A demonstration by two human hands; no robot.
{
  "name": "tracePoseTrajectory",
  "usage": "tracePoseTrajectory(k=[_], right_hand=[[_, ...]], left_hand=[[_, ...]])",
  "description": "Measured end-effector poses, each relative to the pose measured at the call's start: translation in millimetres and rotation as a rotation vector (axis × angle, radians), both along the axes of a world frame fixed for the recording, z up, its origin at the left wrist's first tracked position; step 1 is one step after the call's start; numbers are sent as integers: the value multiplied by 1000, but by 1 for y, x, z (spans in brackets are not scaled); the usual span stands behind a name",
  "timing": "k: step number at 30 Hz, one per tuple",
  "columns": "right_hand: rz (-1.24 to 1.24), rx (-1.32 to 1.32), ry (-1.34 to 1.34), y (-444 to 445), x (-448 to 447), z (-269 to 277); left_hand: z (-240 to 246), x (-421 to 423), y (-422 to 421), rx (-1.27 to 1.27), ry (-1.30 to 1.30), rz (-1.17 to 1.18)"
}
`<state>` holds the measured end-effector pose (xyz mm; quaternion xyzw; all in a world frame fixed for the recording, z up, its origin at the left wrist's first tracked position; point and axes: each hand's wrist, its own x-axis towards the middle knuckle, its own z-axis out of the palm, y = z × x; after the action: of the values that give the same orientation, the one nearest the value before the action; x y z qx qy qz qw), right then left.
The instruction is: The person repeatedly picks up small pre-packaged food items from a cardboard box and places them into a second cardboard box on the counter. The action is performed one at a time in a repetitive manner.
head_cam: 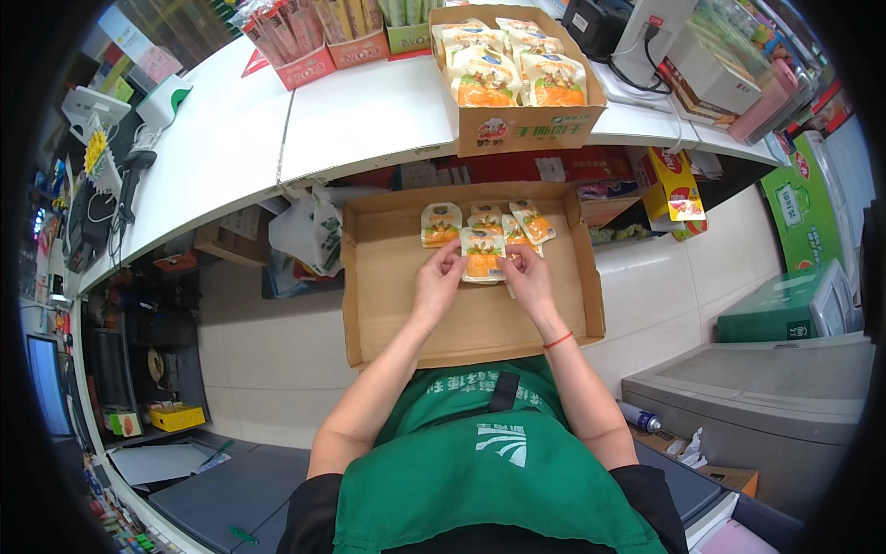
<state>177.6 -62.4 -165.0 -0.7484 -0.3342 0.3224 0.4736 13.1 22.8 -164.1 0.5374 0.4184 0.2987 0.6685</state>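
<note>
My left hand (441, 277) and my right hand (529, 277) pinch the two sides of a small orange-and-cream snack pouch (484, 257). They hold it over a shallow cardboard tray (401, 325) that rests by my lap. Behind the held pouch, several like pouches lie in the tray. One pouch (441, 225) lies to the left, another (532, 220) is tilted at the right, and others between them are partly covered. Up on the white counter, an open cardboard display box (529, 129) holds upright pouches (484, 76) of the same design in two rows.
Boxes of stick snacks (304, 66) stand on the white counter (367, 111), left of the display box. A black device (597, 28) with cables sits to its right. A white plastic bag (308, 232) and a yellow carton (671, 183) are under the counter. A grey chest freezer (754, 388) stands at right.
</note>
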Motion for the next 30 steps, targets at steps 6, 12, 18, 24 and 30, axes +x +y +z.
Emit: tracePoseTrajectory(k=[6,12,18,24,30], right_hand=[[30,-8,18,-3,3,-1],[61,-14,30,-9,2,19],[78,-12,38,-16,3,39],[79,-10,1,-22,2,65],[88,23,-76,-30,0,89]], left_hand=[[10,-2,-1,3,19,-46],[10,-4,-2,8,11,-60],[20,-6,-5,36,-31,-50],[46,-11,-12,62,4,-73],[63,-17,-17,75,0,-111]])
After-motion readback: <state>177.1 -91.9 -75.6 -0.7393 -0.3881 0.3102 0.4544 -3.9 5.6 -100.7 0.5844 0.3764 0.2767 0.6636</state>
